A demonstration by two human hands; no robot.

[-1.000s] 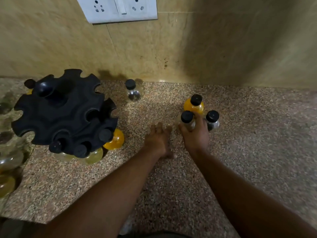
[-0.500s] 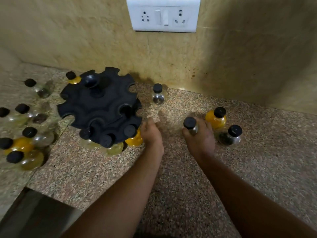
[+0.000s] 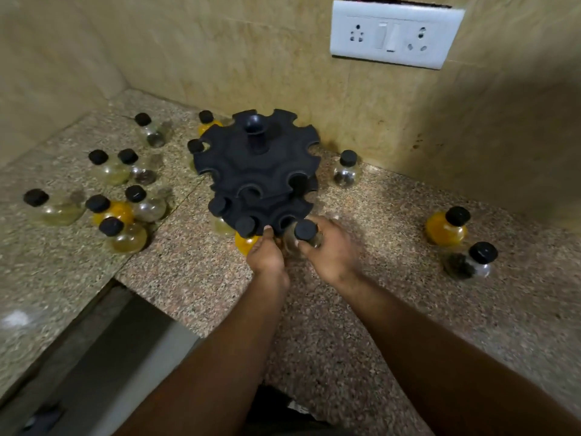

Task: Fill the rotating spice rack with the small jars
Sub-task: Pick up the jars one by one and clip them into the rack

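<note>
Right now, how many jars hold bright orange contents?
4 orange jars: one behind the rack, one in the left cluster, one in the rack's front slot, one far right. The rack may hide others.

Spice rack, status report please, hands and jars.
Right hand holds clear jar at rack's lower front slot. Left hand steadies rack edge. Nothing blocking; loose jars remain both sides.

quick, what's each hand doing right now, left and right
Left hand: fingertips on the lower edge of the black plastic spice rack; whether it grips cannot be told.
Right hand: closed around a small clear glass jar with a black cap.
</note>
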